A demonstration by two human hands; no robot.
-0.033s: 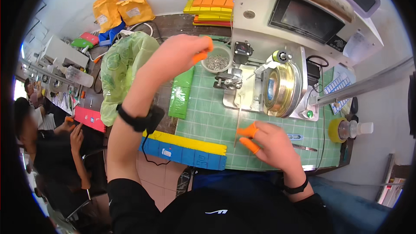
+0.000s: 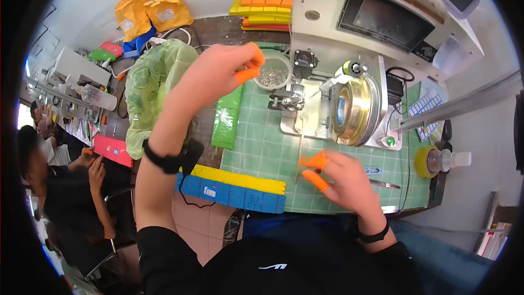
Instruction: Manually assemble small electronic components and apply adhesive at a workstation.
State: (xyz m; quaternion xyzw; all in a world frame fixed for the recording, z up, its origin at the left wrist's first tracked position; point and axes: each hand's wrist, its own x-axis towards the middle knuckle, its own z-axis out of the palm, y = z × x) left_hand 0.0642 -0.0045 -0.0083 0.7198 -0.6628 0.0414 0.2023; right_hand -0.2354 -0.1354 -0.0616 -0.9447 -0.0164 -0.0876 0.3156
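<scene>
My left hand (image 2: 218, 68), with orange finger cots on its fingertips, hovers beside a round bowl (image 2: 273, 76) of small metal parts. Its thumb and finger are drawn close in a pinch; anything between them is too small to make out. My right hand (image 2: 346, 177), also wearing orange finger cots, is low over the green mat. Its thumb and forefinger are spread, their tips beside a thin rod (image 2: 299, 155) that runs toward me from the machine. On that machine are a metal clamp (image 2: 286, 99) and a spool of gold-coloured wire (image 2: 349, 112).
A green flat pack (image 2: 227, 117) and blue and yellow strips (image 2: 234, 191) lie at the mat's left. A green plastic bag (image 2: 155, 87) stands beyond my left forearm. Tweezers (image 2: 385, 184) lie right of my right hand. Another person (image 2: 71, 202) works at the far left.
The view has shifted very slightly. My left hand's fingertips sit a little further left and lower; my right hand has barely moved.
</scene>
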